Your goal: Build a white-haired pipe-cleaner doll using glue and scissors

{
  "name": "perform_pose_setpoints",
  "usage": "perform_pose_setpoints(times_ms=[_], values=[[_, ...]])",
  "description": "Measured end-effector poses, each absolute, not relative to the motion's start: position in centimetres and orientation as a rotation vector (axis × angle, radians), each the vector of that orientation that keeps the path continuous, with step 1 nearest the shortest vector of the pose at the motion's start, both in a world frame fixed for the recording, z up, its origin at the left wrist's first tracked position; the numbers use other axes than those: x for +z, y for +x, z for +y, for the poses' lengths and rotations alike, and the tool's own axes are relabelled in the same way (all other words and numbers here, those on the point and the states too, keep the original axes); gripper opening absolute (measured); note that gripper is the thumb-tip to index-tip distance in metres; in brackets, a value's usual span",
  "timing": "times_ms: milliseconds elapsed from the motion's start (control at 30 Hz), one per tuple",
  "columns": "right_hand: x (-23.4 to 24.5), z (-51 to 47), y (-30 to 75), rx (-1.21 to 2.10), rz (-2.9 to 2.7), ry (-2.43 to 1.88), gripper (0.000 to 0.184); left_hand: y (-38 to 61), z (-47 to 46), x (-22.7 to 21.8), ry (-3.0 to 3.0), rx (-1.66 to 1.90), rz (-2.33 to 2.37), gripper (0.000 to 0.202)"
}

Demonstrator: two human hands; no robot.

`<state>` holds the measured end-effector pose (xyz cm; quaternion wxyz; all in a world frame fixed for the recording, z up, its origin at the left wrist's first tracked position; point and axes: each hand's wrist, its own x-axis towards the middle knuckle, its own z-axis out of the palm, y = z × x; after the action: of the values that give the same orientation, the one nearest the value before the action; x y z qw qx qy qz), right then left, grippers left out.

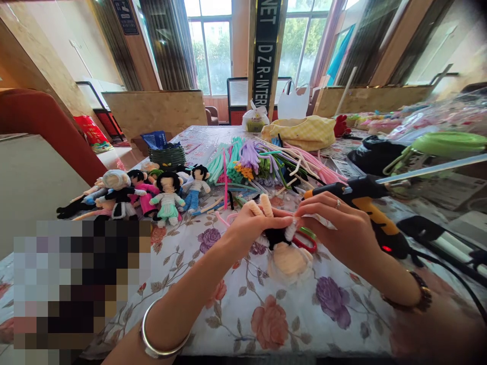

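Note:
My left hand (249, 225) and my right hand (337, 225) meet over a floral tablecloth (243, 309). Both pinch a small fuzzy doll (283, 248) made of pipe cleaners. The doll has a cream head, a black body and cream limbs that stick up past my left fingers. Red-handled scissors (306, 246) lie under the doll, partly hidden. A black and orange glue gun (365, 203) stands just behind my right hand, with a stick poking out of its back.
A row of finished dolls (152, 195) lies at the left. A heap of coloured pipe cleaners (258, 165) fills the middle. Behind are a dark basket (166, 154), a yellow checked bag (302, 133) and a black bag (375, 152). The gun's cable (449, 268) runs right.

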<state>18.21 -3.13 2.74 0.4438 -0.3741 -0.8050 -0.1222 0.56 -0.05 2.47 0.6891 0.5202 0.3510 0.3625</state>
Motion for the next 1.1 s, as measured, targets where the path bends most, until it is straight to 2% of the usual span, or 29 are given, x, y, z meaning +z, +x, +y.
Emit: perform_pose_setpoints(times_ms=[233, 533, 600, 800, 1100], values=[[2.74, -2.93, 18.56, -0.07, -1.982, -1.058, 0.009, 0.75, -0.14, 2.51, 1.13, 0.89, 0.813, 0.025], [2.39, -2.85, 18.69, 0.594, -1.853, -1.137, 0.029, 0.61, -0.16, 2.94, 1.076, 0.907, 0.867, 0.027], [2.56, -2.95, 18.61, 0.563, -1.903, -1.164, 0.029, 0.64, -0.19, 2.84, 1.081, 0.903, 0.833, 0.027], [2.53, -2.93, 18.69, 0.099, -2.125, -1.137, 0.021, 0.79, -0.23, 2.57, 1.177, 0.912, 0.809, 0.027], [3.21, -3.28, 18.55, 0.145, -2.101, -1.073, 0.026, 0.68, -0.43, 2.87, 1.27, 0.904, 0.841, 0.026]])
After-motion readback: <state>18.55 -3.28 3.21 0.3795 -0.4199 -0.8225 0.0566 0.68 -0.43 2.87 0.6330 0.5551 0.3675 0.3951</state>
